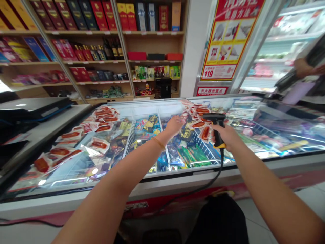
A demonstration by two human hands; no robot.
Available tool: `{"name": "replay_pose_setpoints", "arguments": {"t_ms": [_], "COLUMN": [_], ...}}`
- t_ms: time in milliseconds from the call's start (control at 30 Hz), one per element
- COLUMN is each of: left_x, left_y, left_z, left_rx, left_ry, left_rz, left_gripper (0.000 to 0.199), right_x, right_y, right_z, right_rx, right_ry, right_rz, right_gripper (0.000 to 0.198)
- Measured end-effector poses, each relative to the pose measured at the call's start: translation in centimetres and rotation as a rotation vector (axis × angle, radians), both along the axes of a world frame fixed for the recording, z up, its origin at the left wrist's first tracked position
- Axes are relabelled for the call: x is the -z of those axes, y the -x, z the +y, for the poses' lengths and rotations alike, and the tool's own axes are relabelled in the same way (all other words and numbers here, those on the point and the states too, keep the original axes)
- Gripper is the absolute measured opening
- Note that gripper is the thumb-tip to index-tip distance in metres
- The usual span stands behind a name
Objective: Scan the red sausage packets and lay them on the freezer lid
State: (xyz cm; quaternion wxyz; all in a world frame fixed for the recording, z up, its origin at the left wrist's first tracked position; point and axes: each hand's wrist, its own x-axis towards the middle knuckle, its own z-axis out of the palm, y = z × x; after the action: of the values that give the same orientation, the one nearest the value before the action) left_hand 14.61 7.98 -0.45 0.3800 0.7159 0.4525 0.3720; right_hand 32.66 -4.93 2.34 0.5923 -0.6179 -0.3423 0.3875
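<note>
My right hand (228, 135) grips a black barcode scanner (217, 130) with yellow trim, its cord hanging down over the freezer's front. The scanner's head points left, above a group of clear packs of reddish-brown meat (198, 124) on the freezer's glass top. Reaching forward, my left hand (174, 125) has its fingers curled at the left side of these packs. A small pinkish-red patch shows by its fingertips; what they hold is too blurred to make out. More meat packs (104, 128) lie spread over the left part of the glass.
Under the chest freezer's glass, wire baskets (203, 144) hold colourful frozen packets. A dark flat device (35, 110) stands on the left counter. Shelves with boxes and bottles (88, 56) line the back. At the far right another person's hands (303, 67) are near a lilac object (299, 91).
</note>
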Motion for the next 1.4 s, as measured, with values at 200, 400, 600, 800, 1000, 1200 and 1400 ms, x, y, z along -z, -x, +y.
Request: {"name": "replay_pose_setpoints", "arguments": {"t_ms": [200, 400, 600, 800, 1000, 1200, 1400], "left_x": [-1.6, -3.2, -2.9, -2.6, -3.5, -1.4, 0.4], "left_y": [13.2, 25.1, 32.5, 32.6, 26.9, 23.1, 23.6], "left_z": [-2.3, -3.9, -3.7, -4.1, -3.3, -1.6, -1.3], "left_rx": [-0.156, -0.468, -0.477, -0.389, -0.325, -0.305, -0.409], "left_ry": [-0.182, -0.061, 0.071, 0.016, 0.051, 0.134, 0.298], "left_rz": [0.572, 1.036, 1.227, 1.229, 1.045, 0.496, -0.103], "left_gripper": [0.044, 0.055, 0.042, 0.039, 0.038, 0.02, 0.016], "right_x": [-0.7, -1.2, -0.6, 2.0, 2.3, 2.2, 2.5], "right_y": [4.9, 12.5, 19.0, 19.9, 18.5, 18.9, 19.6], "right_z": [1.9, 4.1, 6.0, 5.9, 5.3, 5.2, 4.5], "right_rx": [-0.133, -0.297, -0.433, -0.494, -0.5, -0.514, -0.621], "right_ry": [-0.038, -0.034, 0.005, 0.088, 0.086, 0.072, 0.057], "right_rz": [0.011, 0.002, 0.089, 0.113, 0.121, 0.079, 0.039], "right_gripper": [0.023, 0.021, 0.02, 0.023, 0.017, 0.013, 0.016]}}
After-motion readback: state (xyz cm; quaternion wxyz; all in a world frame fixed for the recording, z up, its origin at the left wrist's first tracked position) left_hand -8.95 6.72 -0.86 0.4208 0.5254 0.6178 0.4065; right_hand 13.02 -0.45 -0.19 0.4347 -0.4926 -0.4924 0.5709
